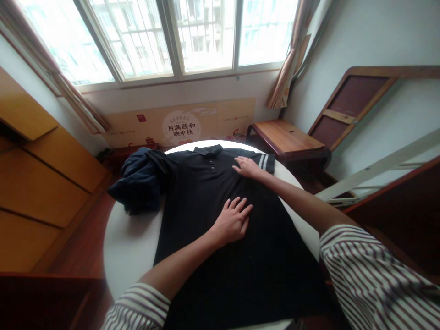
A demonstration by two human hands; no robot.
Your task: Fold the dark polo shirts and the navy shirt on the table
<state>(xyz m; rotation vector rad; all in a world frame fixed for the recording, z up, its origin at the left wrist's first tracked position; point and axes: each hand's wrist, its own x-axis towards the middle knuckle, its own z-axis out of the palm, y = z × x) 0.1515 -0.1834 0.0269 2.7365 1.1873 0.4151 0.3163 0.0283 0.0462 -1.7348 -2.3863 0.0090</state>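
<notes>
Black shirt (195,201) spread on the worktop (127,247), right under me: my left hand (234,221) rests open on its middle, fingers slightly apart; beyond, my right hand (248,167), loosely open, touches the chest beside the striped sleeve (267,162).

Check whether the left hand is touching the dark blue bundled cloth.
Apart: the head view shows a wide stretch of black shirt between the left hand and the dark blue bundled cloth.

Left fingers (241,205) and right fingers (242,161) lie spread, facing down
</notes>
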